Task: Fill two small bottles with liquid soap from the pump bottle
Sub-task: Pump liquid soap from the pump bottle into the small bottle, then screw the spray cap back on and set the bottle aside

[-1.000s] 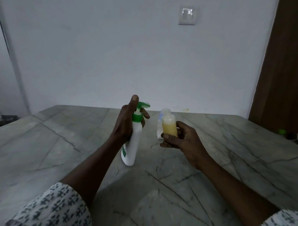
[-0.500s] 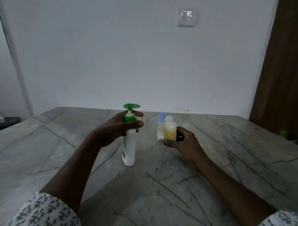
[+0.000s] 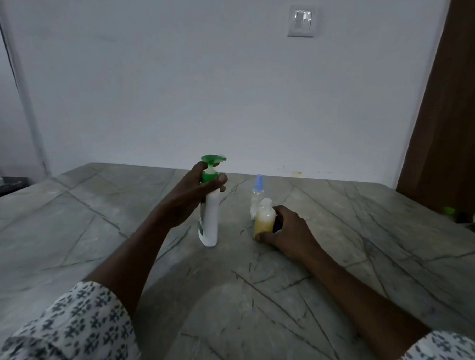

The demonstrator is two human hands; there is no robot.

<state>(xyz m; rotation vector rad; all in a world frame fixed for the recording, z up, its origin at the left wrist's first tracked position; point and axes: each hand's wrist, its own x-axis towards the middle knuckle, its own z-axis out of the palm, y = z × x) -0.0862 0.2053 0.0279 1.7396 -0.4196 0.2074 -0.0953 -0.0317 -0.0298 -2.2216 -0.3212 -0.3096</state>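
just veined marble table point(image 3: 363, 253), white wall point(image 3: 180, 82)

This looks like a dimly lit room in a home. A grey, veined stone tabletop point(image 3: 364, 239) runs up to a plain white wall point(image 3: 180, 82) carrying a white rocker light switch point(image 3: 301, 20). A brown wooden door point(image 3: 457, 107) stands at the right. A household soap pump bottle point(image 3: 211, 222) stands on the stone.

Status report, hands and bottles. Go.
Left hand grips pump bottle neck. Right hand holds yellow-filled small bottle on table. Blue-capped bottle stands behind it, nothing blocking.
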